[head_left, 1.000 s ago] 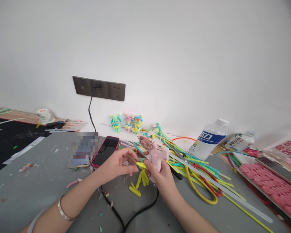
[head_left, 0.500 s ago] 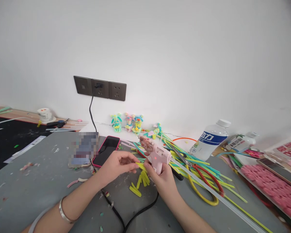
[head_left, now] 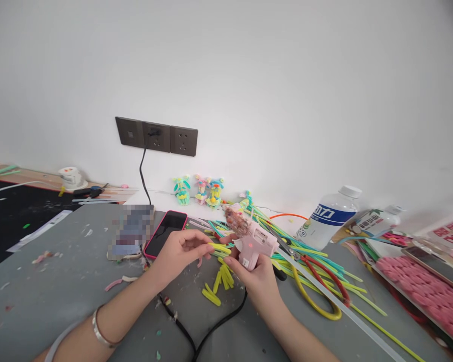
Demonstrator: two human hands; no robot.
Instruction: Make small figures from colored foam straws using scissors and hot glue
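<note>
Between thumb and fingertips, my left hand point(head_left: 186, 254) pinches a short yellow fuzzy stem point(head_left: 221, 248), its free end pointing right. My right hand point(head_left: 256, 281) is wrapped round a pink hot glue gun point(head_left: 254, 244) with a small red light on its side. The gun's nozzle, crusted with brownish residue, points up and left, and a long clear glue stick point(head_left: 340, 306) runs out of its back. Below the hands several cut yellow pieces point(head_left: 222, 278) lie on the grey table point(head_left: 79, 281).
Scissors point(head_left: 317, 281) with red and yellow handles lie on a pile of green and yellow stems point(head_left: 324, 259). A bottle point(head_left: 330, 216) stands behind them. Small fuzzy figures point(head_left: 215, 192) line the wall. A phone point(head_left: 168, 231) lies left, and a black cable point(head_left: 226, 322) loops in front.
The glue gun and my right hand have shifted slightly right, away from my left hand. The yellow stem in my left fingers now shows apart from the right thumb.
</note>
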